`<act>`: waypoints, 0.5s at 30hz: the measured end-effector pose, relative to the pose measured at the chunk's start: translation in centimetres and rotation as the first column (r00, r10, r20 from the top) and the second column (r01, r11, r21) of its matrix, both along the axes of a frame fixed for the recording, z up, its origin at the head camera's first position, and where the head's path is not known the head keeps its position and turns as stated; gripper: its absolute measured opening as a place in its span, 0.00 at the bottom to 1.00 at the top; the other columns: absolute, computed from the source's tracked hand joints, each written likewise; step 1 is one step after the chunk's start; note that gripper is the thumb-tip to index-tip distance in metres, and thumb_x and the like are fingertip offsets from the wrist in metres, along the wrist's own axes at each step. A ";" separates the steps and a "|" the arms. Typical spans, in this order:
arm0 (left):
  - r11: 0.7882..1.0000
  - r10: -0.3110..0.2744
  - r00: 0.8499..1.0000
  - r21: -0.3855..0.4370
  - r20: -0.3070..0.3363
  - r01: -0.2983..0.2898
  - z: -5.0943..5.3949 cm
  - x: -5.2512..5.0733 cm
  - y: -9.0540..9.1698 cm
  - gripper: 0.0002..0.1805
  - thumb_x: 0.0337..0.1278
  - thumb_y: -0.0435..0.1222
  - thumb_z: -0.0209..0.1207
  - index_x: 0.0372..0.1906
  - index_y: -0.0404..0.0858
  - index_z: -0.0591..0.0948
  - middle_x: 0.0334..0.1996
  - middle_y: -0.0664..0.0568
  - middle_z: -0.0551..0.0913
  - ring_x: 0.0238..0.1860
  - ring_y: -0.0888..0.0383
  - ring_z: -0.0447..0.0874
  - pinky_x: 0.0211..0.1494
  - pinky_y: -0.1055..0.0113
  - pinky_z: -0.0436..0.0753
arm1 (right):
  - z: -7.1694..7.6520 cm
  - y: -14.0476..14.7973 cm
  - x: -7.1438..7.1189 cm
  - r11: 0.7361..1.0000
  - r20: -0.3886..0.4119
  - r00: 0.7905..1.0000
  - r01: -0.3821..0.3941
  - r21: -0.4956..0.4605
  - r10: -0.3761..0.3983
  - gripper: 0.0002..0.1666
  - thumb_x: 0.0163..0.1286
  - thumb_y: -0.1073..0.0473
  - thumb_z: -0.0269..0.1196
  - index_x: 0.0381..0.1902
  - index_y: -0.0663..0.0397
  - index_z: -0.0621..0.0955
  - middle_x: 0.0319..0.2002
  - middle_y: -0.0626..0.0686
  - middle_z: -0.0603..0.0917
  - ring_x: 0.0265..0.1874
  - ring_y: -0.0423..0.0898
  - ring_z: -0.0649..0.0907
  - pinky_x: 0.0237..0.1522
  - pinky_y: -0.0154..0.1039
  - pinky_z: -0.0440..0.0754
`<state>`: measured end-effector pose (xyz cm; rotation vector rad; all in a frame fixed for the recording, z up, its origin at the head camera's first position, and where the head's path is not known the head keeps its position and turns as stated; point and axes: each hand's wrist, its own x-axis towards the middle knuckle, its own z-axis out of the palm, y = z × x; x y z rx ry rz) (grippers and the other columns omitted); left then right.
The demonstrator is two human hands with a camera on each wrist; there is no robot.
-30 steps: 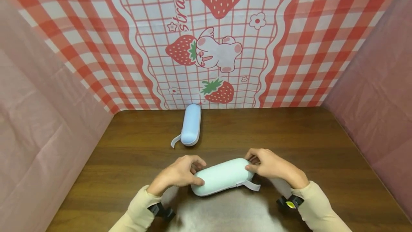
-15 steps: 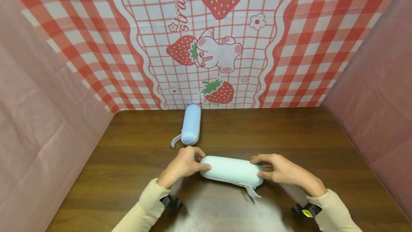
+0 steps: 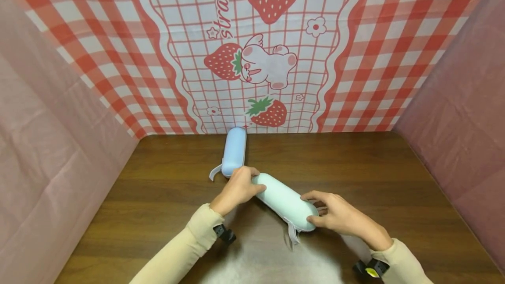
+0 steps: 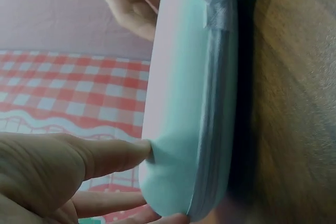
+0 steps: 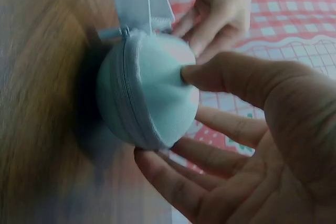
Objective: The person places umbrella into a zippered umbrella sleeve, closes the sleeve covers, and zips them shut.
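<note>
A mint-green zippered case [image 3: 286, 200], long with rounded ends, lies slantwise between both hands in the head view. My left hand [image 3: 240, 189] grips its far left end, thumb on the near side. The near right end is held by my right hand [image 3: 339, 214], its thumb pressing the shell in the right wrist view. A grey fabric strap [image 5: 142, 6] and the zipper [image 5: 126, 87] show at that end. Just beyond the left hand lies a light-blue case [image 3: 234, 150] with a grey strap [image 3: 215, 172]; the left hand partly overlaps its near end in the head view.
The brown wooden table [image 3: 158, 214] carries both cases. A red-checked strawberry cloth [image 3: 355, 78] hangs along its back edge, and the blue case's far end reaches it. Pink cloth walls [image 3: 59, 143] stand at the left and right sides.
The mint case has turned clockwise in the head view, its left end swinging away from me and its strap toward me. Both hands went with it. The blue case stayed put.
</note>
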<state>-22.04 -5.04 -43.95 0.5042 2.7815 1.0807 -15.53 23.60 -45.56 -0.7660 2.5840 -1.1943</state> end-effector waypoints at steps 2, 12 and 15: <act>1.000 -0.004 1.000 -0.020 0.004 0.004 0.1 -0.3 0.6 0.26 0.57 0.37 0.73 0.57 0.26 0.83 0.56 0.36 0.85 0.58 0.42 0.83 0.56 0.51 0.84 | 0.0 -0.4 0.0 1.000 -0.019 1.000 0.016 0.005 -0.016 0.25 0.64 0.61 0.72 0.58 0.64 0.81 0.55 0.67 0.84 0.49 0.61 0.86 0.44 0.43 0.88; 0.999 0.031 0.997 -0.017 0.068 -0.030 0.1 -2.8 2.5 0.36 0.55 0.38 0.74 0.66 0.26 0.76 0.64 0.34 0.79 0.64 0.40 0.78 0.63 0.50 0.81 | -0.2 -2.1 -0.7 0.987 -0.037 0.987 0.156 0.048 -0.154 0.24 0.61 0.55 0.77 0.51 0.60 0.84 0.52 0.64 0.87 0.46 0.59 0.88 0.44 0.48 0.88; 0.999 0.034 0.996 -0.016 0.077 -0.033 0.1 -3.5 2.7 0.37 0.54 0.38 0.75 0.66 0.26 0.76 0.63 0.34 0.80 0.63 0.41 0.79 0.63 0.50 0.81 | -0.2 -2.8 -0.8 0.979 -0.006 0.980 0.197 0.050 -0.197 0.25 0.60 0.55 0.77 0.51 0.61 0.84 0.51 0.64 0.87 0.47 0.59 0.89 0.45 0.50 0.88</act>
